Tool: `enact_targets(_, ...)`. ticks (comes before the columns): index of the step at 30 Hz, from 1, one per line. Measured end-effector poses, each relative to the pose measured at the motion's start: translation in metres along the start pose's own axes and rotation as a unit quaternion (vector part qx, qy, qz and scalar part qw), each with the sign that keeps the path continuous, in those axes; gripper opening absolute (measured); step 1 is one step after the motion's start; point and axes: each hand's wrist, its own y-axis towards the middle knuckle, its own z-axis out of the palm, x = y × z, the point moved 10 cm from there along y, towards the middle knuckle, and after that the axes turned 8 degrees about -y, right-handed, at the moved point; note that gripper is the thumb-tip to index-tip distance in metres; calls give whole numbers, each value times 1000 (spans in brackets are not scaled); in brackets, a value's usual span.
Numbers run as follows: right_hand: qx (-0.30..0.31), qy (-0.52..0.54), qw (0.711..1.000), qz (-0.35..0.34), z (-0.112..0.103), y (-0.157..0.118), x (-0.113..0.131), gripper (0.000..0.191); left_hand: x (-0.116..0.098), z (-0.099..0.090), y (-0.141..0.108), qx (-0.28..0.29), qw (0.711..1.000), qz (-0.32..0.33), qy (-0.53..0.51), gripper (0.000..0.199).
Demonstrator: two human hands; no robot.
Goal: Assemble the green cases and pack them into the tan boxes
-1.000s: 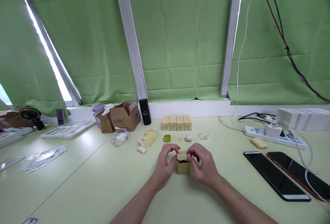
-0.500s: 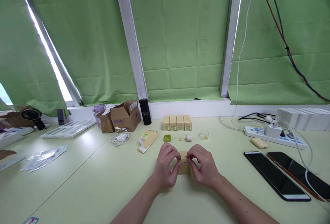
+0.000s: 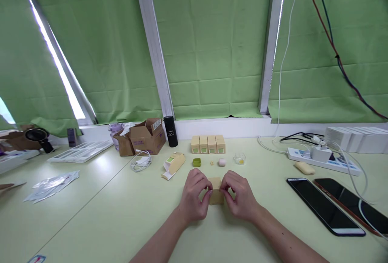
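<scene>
A small tan cardboard box [image 3: 216, 197] stands on the table between my hands. My left hand [image 3: 196, 195] pinches its left upper edge between thumb and fingers. On the opposite side, my right hand [image 3: 238, 193] pinches the right upper edge the same way. The fingertips hide both upper corners of the box. Just beyond lie an olive-green small container [image 3: 197, 162], a tiny yellowish piece [image 3: 211, 163], a pale pink cylinder [image 3: 222, 162] and a clear plastic cup [image 3: 239, 158] with something yellow inside.
Several small tan boxes [image 3: 208, 144] stand in a row behind. An opened tan carton [image 3: 173, 165] lies left of them, near a white charger cable [image 3: 141, 161] and a brown cardboard box [image 3: 148, 136]. Two phones [image 3: 325, 204] and a power strip [image 3: 324, 161] lie to the right.
The top of the small box now looks flatter and more closed between my fingers. My hands have barely moved. At the far left edge, a hand-like shape has shifted.
</scene>
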Motion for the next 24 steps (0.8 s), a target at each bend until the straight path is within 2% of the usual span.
enact_targets(11,10,12,1000,-2,3,0,-2,20,2,2,2,23,1000,-20,-5,13)
enact_targets(24,19,11,1000,-2,3,1,-1,20,2,4,2,23,999,-35,-12,14)
